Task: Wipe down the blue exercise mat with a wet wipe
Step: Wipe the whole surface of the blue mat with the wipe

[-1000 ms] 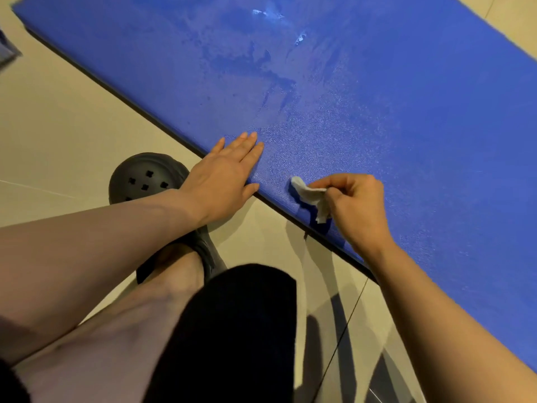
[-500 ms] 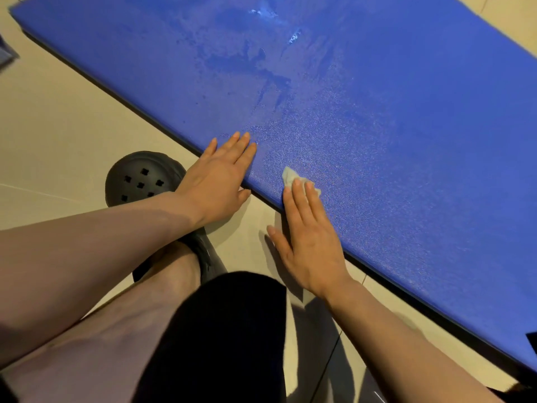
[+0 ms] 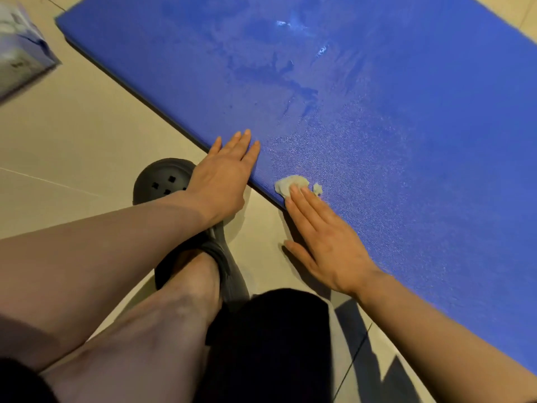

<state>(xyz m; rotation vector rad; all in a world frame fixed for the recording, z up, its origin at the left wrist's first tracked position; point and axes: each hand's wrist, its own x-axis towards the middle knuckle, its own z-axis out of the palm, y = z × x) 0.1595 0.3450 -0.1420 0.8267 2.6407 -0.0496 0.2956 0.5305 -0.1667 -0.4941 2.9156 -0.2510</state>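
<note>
My right hand [image 3: 328,242] presses a crumpled white wet wipe [image 3: 290,183] under straight fingertips at the near edge of the textured blue exercise mat [image 3: 406,126], which lies on the beige tiled floor [image 3: 81,132]. My left hand [image 3: 223,175] rests flat, fingers extended, on the same edge. A dark grey perforated clog [image 3: 162,178] sits just below; a blurred pack [image 3: 20,53] lies far left.

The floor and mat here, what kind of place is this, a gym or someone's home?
Probably a home, though I can't be sure. The blue exercise mat lies on a beige tiled floor, the person wears a casual dark clog, and what looks like a soft pack of wipes sits nearby.
</note>
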